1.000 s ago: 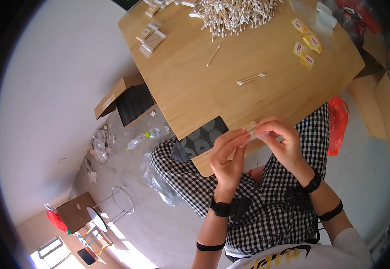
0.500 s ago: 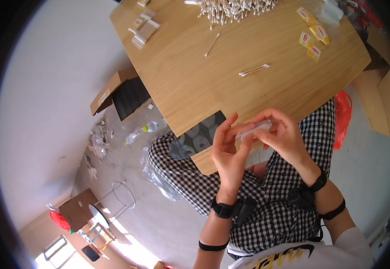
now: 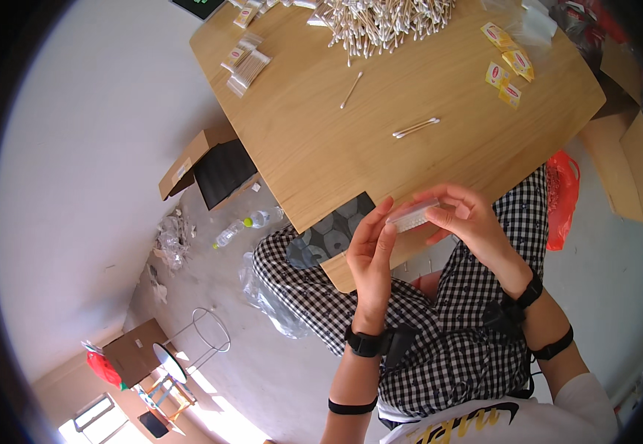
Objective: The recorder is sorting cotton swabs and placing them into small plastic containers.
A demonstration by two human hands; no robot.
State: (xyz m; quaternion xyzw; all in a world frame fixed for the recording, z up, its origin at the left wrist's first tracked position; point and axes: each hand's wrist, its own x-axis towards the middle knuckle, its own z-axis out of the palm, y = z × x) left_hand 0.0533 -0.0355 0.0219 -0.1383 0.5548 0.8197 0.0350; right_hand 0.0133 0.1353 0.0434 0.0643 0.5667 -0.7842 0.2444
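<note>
Left hand (image 3: 371,260) and right hand (image 3: 478,229) hold packet (image 3: 412,215) by tabletop (image 3: 321,159) edge, room beyond

The clear packet (image 3: 412,211) between left hand (image 3: 370,259) and right hand (image 3: 475,226) is now turned, showing pale tips (image 3: 412,223) unseen half a second ago.

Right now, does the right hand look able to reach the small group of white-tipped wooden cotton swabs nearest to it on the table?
Probably yes: nothing visible blocks the way to the swabs. However, the right hand holds a small clear plastic packet, so it may need to release that first.
</note>
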